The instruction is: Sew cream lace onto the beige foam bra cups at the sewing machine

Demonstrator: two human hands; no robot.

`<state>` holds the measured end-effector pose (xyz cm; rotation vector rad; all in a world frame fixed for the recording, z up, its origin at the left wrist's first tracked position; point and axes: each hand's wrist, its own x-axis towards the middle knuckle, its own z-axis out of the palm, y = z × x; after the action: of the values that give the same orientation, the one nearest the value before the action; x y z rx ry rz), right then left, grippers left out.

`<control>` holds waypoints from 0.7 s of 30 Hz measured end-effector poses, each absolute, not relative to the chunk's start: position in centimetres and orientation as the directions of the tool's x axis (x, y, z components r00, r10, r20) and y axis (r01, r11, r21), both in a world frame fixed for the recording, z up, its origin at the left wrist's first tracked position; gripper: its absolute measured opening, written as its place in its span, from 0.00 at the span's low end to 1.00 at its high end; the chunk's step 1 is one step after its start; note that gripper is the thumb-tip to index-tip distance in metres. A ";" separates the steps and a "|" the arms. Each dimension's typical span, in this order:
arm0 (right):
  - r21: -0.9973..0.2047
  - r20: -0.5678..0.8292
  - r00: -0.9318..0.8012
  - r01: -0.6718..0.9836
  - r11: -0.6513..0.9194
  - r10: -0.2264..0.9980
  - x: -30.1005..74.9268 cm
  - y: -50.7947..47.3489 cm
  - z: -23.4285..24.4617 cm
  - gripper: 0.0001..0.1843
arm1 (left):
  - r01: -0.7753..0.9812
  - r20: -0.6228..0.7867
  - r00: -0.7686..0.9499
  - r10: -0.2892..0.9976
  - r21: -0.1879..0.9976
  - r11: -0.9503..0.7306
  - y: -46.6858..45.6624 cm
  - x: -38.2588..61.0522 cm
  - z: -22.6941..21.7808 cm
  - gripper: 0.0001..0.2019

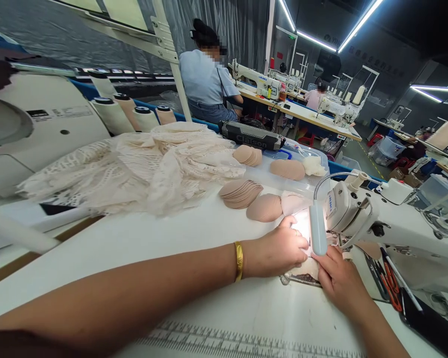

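Note:
My left hand [278,252], with a gold bangle at its wrist, has its fingers curled and closed on pale pink fabric [301,223] beside the head of a white sewing machine [373,214]. My right hand [341,278] lies with outstretched fingers at the fabric's near edge, its fingertips partly behind a small bright lamp [318,229]. The needle is hidden from view. Just beyond my left hand rest a beige oval pad [264,208] and a fanned stack of beige pads [240,194]; the pad touches the pink fabric.
Cream lace fabric [160,169] is heaped at the left. Behind the pads stands a clear plastic tray [317,155] with more pads. Orange-handled scissors [391,283] and a black phone-like slab [429,318] lie at right. A ruler [239,343] runs along the front. A co-worker [208,79] sits beyond.

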<state>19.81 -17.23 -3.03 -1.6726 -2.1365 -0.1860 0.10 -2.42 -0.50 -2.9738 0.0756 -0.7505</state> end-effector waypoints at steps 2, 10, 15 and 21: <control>-0.148 0.397 -0.167 0.959 0.243 0.902 19.8 -17.0 -3.2 0.17 | -0.081 0.442 0.892 -0.095 -0.050 -0.995 -1.9 0.2 -0.3 0.10; -0.116 0.396 -0.133 0.974 0.193 0.909 19.8 -17.0 -3.6 0.17 | -0.014 0.516 0.857 0.013 0.050 -0.999 0.3 1.0 -0.6 0.09; -0.100 0.383 -0.126 0.979 0.177 0.915 20.0 -17.2 -3.9 0.15 | 0.316 0.506 0.744 0.436 0.309 -0.897 2.0 0.7 0.2 0.17; -0.063 0.381 -0.132 0.984 0.169 0.915 20.1 -17.3 -4.2 0.14 | 0.298 0.151 0.937 0.315 0.123 -0.947 0.2 -1.3 0.9 0.07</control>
<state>20.11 -17.31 -4.18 -1.8101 -2.1196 -0.2896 -1.33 0.17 0.94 -3.1880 -0.5061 -0.2745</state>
